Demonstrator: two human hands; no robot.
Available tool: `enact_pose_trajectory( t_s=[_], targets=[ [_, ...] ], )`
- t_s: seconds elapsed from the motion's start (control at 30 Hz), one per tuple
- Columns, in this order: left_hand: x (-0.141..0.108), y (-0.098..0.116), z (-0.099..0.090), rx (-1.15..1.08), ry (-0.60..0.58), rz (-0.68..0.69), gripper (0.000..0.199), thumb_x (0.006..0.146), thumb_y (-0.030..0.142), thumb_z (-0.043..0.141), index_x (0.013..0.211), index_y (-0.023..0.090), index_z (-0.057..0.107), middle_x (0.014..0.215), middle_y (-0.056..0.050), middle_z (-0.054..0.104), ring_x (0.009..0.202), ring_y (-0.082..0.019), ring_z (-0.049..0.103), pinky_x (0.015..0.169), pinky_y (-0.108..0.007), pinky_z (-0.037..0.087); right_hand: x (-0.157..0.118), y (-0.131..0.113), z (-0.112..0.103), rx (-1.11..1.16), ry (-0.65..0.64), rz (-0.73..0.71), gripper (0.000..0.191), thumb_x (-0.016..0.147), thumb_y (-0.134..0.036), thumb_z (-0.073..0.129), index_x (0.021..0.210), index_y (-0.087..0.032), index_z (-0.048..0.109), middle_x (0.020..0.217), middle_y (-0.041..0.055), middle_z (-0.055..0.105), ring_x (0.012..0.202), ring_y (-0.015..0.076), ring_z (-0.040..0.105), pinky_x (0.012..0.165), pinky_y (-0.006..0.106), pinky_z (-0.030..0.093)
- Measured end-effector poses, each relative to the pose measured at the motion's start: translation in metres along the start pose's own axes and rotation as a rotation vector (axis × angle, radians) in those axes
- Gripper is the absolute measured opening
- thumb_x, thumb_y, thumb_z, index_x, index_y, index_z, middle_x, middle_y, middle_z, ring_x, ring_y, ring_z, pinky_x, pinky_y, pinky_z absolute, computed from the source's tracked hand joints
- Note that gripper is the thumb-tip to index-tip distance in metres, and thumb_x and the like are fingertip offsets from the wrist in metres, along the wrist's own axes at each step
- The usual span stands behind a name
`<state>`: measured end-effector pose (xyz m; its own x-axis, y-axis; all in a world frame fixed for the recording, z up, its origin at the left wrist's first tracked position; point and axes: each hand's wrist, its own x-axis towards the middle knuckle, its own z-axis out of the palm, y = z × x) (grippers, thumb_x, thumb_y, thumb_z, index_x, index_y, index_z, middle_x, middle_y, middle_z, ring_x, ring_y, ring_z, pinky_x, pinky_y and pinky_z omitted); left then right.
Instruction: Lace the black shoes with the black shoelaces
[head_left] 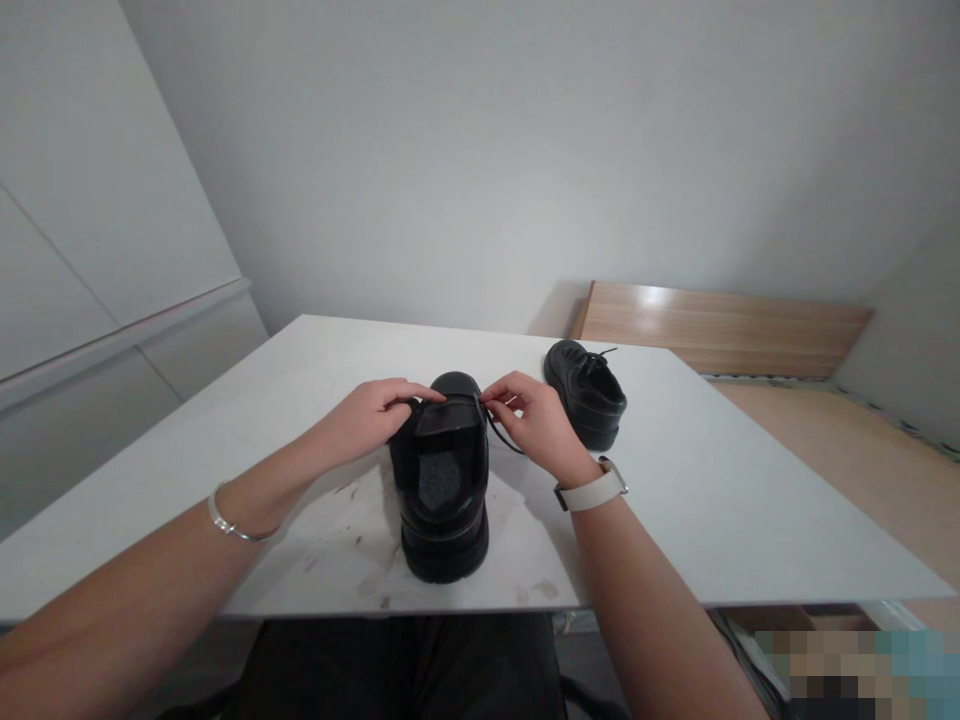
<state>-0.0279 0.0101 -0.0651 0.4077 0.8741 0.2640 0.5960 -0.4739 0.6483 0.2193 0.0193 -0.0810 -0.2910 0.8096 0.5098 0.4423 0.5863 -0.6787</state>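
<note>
A black shoe (442, 490) stands upright on the white table, its heel toward me and its toe pointing away. My left hand (375, 412) is at the left side of the shoe's opening, index finger stretched over the tongue and thumb by the left edge. On the right side, my right hand (525, 412) pinches a black shoelace (501, 437) between thumb and fingers, close to the eyelets. The lace hangs in a loop below these fingers. A second black shoe (589, 395), with its lace tied, stands behind my right hand.
The white table (750, 500) has brownish smudges around the near shoe. Behind its right side are a wooden headboard (720, 325) and a bed-like surface (795, 420). A grey wall rises behind the table; white panels stand at left.
</note>
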Motion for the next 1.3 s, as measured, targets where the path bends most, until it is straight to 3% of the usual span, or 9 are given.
enact_pose_trajectory(
  t_s=[0.2,0.33,0.53,0.63,0.77,1.0,1.13,1.2,1.3],
  targets=[
    [-0.001,0.002,0.004,0.031,0.051,-0.064,0.039,0.080,0.023,0.047,0.105,0.018,0.076,0.099,-0.006,0.077,0.084,-0.021,0.068,0.074,-0.030,0.051,0.001,0.006,0.003,0.065,0.003,0.152,0.015,0.082,-0.008,0.062,0.088,-0.019,0.071,0.081,0.0023,0.075,0.076,0.0153,0.069,0.075,0.028,0.054],
    [0.003,0.011,-0.001,0.127,0.016,-0.089,0.033,0.080,0.022,0.050,0.095,0.018,0.078,0.082,-0.004,0.076,0.067,-0.018,0.065,0.061,-0.027,0.045,-0.005,-0.010,0.000,-0.107,-0.023,0.129,0.019,0.088,-0.010,0.058,0.092,-0.020,0.074,0.084,0.0037,0.076,0.076,0.0168,0.069,0.075,0.028,0.050],
    [0.018,0.032,-0.009,0.317,-0.094,-0.089,0.019,0.078,0.020,0.059,0.077,0.020,0.078,0.069,-0.004,0.074,0.060,-0.019,0.062,0.059,-0.028,0.040,-0.006,-0.055,-0.013,-0.256,-0.183,0.124,0.039,0.102,-0.043,0.043,0.102,-0.017,0.073,0.085,0.0073,0.074,0.076,0.0178,0.065,0.070,0.028,0.043],
    [0.025,0.035,-0.006,0.393,-0.085,-0.050,0.018,0.075,0.018,0.060,0.068,0.021,0.076,0.062,-0.004,0.071,0.056,-0.018,0.059,0.055,-0.028,0.036,0.004,-0.068,-0.011,-0.466,-0.319,0.123,0.025,0.096,-0.028,0.055,0.112,-0.015,0.071,0.093,0.0113,0.075,0.083,0.0215,0.069,0.072,0.028,0.046],
    [0.026,0.035,0.000,0.482,-0.049,-0.039,0.018,0.074,0.016,0.058,0.069,0.021,0.075,0.065,-0.005,0.072,0.059,-0.020,0.061,0.055,-0.028,0.035,0.017,-0.081,0.006,-0.791,-0.411,0.170,0.028,0.089,-0.006,0.049,0.101,-0.010,0.074,0.098,0.0214,0.074,0.091,0.0285,0.072,0.075,0.033,0.052],
    [0.018,0.042,0.004,0.606,-0.052,-0.118,0.023,0.083,0.021,0.055,0.086,0.021,0.078,0.085,-0.010,0.076,0.081,-0.028,0.068,0.064,-0.032,0.042,0.019,-0.098,0.023,-0.878,-0.329,0.225,0.032,0.093,-0.003,0.043,0.097,-0.007,0.074,0.096,0.0254,0.072,0.091,0.0301,0.073,0.076,0.036,0.056],
    [0.015,0.047,0.006,0.570,0.057,-0.017,0.026,0.086,0.021,0.052,0.090,0.018,0.078,0.097,-0.012,0.074,0.090,-0.028,0.068,0.073,-0.034,0.048,0.014,-0.093,0.019,-0.871,-0.217,0.164,0.029,0.096,-0.008,0.040,0.101,-0.010,0.069,0.106,0.0218,0.069,0.101,0.0310,0.068,0.077,0.039,0.054],
    [0.013,0.050,0.005,0.399,0.158,0.057,0.025,0.088,0.023,0.053,0.090,0.017,0.077,0.094,-0.010,0.075,0.087,-0.025,0.068,0.077,-0.033,0.049,0.012,-0.087,0.018,-0.709,-0.069,0.117,0.021,0.095,-0.013,0.045,0.102,-0.013,0.065,0.100,0.0146,0.069,0.094,0.0259,0.067,0.076,0.035,0.052],
    [0.006,0.058,0.000,0.074,0.285,0.114,0.021,0.088,0.029,0.058,0.089,0.018,0.076,0.088,-0.005,0.076,0.079,-0.020,0.067,0.077,-0.030,0.050,0.008,-0.078,0.019,-0.205,0.139,0.069,0.006,0.092,-0.018,0.052,0.092,-0.018,0.058,0.081,0.0023,0.066,0.076,0.0163,0.064,0.072,0.028,0.050]
  ],
)
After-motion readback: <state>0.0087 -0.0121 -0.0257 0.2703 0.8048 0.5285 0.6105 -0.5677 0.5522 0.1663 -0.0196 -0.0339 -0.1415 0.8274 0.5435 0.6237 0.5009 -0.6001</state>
